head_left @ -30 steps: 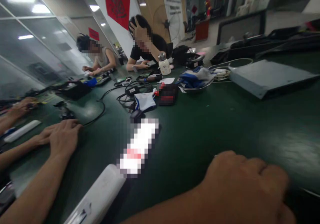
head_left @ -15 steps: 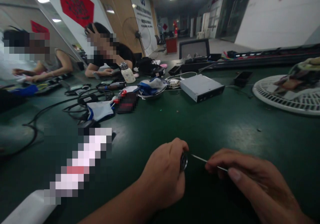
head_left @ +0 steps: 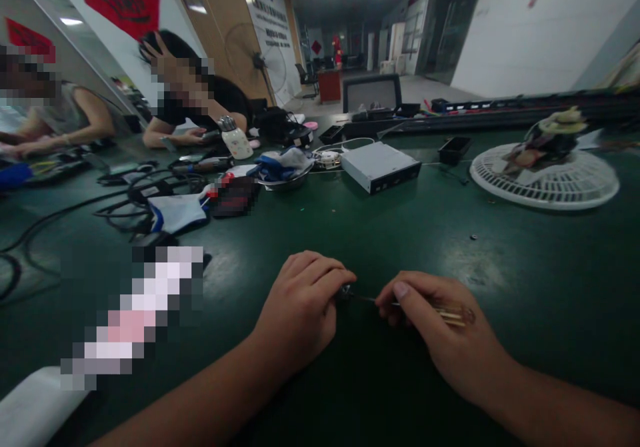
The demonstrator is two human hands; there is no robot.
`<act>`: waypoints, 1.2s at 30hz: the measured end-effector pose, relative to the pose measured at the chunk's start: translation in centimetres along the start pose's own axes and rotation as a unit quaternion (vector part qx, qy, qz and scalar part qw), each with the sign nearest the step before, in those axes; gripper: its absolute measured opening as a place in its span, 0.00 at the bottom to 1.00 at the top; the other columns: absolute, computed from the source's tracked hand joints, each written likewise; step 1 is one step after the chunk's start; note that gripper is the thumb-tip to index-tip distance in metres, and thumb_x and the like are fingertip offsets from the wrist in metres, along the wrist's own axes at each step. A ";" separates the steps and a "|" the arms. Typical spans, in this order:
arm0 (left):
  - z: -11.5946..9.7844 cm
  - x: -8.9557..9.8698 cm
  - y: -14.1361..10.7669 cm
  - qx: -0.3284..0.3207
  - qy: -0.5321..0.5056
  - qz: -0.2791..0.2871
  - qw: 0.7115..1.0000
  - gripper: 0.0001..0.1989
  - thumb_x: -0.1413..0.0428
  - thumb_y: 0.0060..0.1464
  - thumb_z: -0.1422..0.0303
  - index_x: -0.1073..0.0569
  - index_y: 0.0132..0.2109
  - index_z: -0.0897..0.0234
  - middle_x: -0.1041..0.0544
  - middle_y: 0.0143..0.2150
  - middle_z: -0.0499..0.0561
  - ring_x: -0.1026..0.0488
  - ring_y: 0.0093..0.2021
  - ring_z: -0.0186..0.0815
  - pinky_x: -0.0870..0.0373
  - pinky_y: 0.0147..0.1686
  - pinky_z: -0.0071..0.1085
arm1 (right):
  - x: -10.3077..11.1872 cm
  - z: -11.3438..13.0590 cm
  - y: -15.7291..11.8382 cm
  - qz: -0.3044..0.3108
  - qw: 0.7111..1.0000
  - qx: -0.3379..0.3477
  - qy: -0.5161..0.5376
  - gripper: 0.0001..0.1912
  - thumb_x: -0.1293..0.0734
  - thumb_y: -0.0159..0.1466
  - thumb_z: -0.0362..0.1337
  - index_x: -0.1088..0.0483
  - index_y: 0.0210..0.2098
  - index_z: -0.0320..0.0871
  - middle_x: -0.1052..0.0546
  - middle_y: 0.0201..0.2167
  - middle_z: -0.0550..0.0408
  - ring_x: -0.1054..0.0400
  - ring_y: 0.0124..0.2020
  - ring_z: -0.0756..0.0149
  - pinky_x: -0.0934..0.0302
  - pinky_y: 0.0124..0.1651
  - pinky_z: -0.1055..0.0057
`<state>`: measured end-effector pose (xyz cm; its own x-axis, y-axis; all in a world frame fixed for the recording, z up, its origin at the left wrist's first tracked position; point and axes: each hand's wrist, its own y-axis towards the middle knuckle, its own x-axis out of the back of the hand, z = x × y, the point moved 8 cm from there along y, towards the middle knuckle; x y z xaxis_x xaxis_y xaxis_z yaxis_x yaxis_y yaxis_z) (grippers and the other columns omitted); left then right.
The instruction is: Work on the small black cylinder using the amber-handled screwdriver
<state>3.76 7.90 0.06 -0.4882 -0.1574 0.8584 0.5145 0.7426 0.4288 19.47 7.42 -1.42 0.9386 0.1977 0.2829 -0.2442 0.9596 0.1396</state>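
My left hand (head_left: pixel 303 304) is closed around a small dark, round metal part (head_left: pixel 346 292), and most of it is hidden by the fingers. Facing it from the right, my right hand (head_left: pixel 435 324) grips a screwdriver (head_left: pixel 453 316) with a thin metal shaft and a yellowish, see-through-looking handle. The shaft points left and its tip is at the metal part; whether it sits inside cannot be made out. Both hands are just above the dark green tabletop (head_left: pixel 320 230).
A grey optical disc drive (head_left: pixel 380 164) lies ahead, with a white fan grille (head_left: pixel 545 190) to its right. A bowl with blue-and-white cloth (head_left: pixel 285 170), black cables (head_left: pixel 75 207) and a white object (head_left: pixel 45 400) are leftward. Two people sit across the table.
The view has swung right. The screwdriver's tip has come up to the metal part, closing the earlier gap, and its handle now shows in my right hand. My left hand has turned more palm-down.
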 end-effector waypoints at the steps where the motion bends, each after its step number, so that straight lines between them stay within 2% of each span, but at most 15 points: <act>1: 0.2 -0.1 0.0 0.007 -0.001 0.005 1.000 0.21 0.48 0.50 0.85 0.25 0.48 0.60 0.22 0.46 0.50 0.29 0.48 0.42 0.34 0.49 0.43 | 0.0 -0.2 -0.1 -0.002 1.000 -0.012 0.004 0.17 0.39 0.71 0.40 0.22 0.31 0.44 0.23 0.26 0.56 0.28 0.28 0.68 0.36 0.30 0.72; 7: 0.9 -0.6 0.0 0.071 -0.023 0.071 0.995 0.19 0.49 0.50 0.81 0.28 0.48 0.61 0.24 0.42 0.51 0.30 0.42 0.40 0.34 0.43 0.41 | -0.5 -1.0 -0.2 0.005 0.999 -0.046 0.026 0.20 0.38 0.71 0.49 0.22 0.34 0.43 0.21 0.28 0.54 0.27 0.29 0.66 0.37 0.28 0.71; 12: 0.3 -1.2 -0.1 0.063 -0.017 0.126 0.990 0.15 0.46 0.53 0.73 0.29 0.48 0.62 0.25 0.43 0.53 0.30 0.42 0.41 0.35 0.43 0.41 | -0.8 -1.0 -0.3 0.022 0.999 -0.039 0.004 0.19 0.37 0.70 0.50 0.22 0.35 0.43 0.20 0.30 0.53 0.26 0.31 0.64 0.36 0.30 0.70; 16: 0.3 -1.4 -0.2 0.074 -0.017 0.124 0.989 0.11 0.45 0.58 0.66 0.28 0.47 0.62 0.24 0.43 0.52 0.29 0.43 0.42 0.35 0.43 0.42 | -1.1 -0.3 -0.4 0.031 0.999 -0.016 -0.021 0.18 0.37 0.70 0.48 0.22 0.34 0.44 0.21 0.29 0.55 0.26 0.32 0.64 0.36 0.31 0.69; 22: 0.9 -1.2 -0.4 0.085 -0.032 0.108 0.990 0.05 0.45 0.59 0.68 0.27 0.42 0.62 0.24 0.40 0.50 0.29 0.41 0.40 0.36 0.42 0.40 | -1.5 0.8 -0.8 0.032 0.998 0.023 -0.047 0.17 0.37 0.71 0.46 0.23 0.32 0.44 0.21 0.28 0.56 0.26 0.30 0.66 0.36 0.31 0.70; 24: 1.1 -1.1 -0.5 0.087 -0.035 0.105 0.990 0.04 0.44 0.59 0.67 0.27 0.41 0.62 0.24 0.38 0.50 0.29 0.40 0.40 0.36 0.41 0.39 | -1.1 0.9 -1.1 0.007 0.999 0.031 -0.026 0.18 0.37 0.71 0.46 0.23 0.31 0.45 0.21 0.25 0.56 0.27 0.28 0.67 0.36 0.30 0.71; 27: 1.2 -0.9 -0.6 0.087 -0.048 0.096 0.990 0.05 0.44 0.58 0.67 0.27 0.41 0.62 0.23 0.38 0.50 0.28 0.39 0.39 0.36 0.40 0.38 | 0.3 0.8 -1.5 -0.072 0.997 0.028 -0.006 0.19 0.39 0.72 0.48 0.23 0.32 0.46 0.24 0.20 0.58 0.29 0.23 0.68 0.38 0.25 0.72; 30: 0.9 -0.6 -0.5 0.073 -0.064 0.081 0.992 0.05 0.44 0.57 0.69 0.26 0.41 0.62 0.22 0.37 0.49 0.28 0.38 0.37 0.36 0.39 0.36 | 0.8 0.4 -1.4 -0.111 0.993 0.010 -0.027 0.15 0.36 0.70 0.47 0.25 0.33 0.46 0.22 0.25 0.55 0.28 0.25 0.66 0.37 0.26 0.71; 33: 0.1 -0.4 -0.5 0.037 -0.068 0.076 0.994 0.04 0.44 0.58 0.69 0.26 0.41 0.61 0.22 0.36 0.48 0.28 0.37 0.35 0.37 0.38 0.36 | -0.2 0.0 -0.8 -0.058 0.998 -0.010 -0.038 0.09 0.29 0.64 0.44 0.28 0.38 0.45 0.19 0.41 0.51 0.24 0.36 0.62 0.30 0.36 0.67; 36: -0.9 -0.2 -0.6 -0.013 -0.065 0.076 0.995 0.04 0.44 0.59 0.68 0.26 0.41 0.61 0.23 0.36 0.49 0.29 0.36 0.35 0.38 0.38 0.36 | -1.5 -0.1 -0.5 0.018 1.000 -0.019 -0.014 0.08 0.29 0.63 0.40 0.32 0.37 0.46 0.20 0.44 0.51 0.23 0.42 0.60 0.29 0.43 0.65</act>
<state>4.19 6.96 -0.12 -0.4893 0.0415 0.8711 0.6070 0.7335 0.3060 18.23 6.68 -2.05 0.9220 0.2276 0.3132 -0.2683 0.9588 0.0930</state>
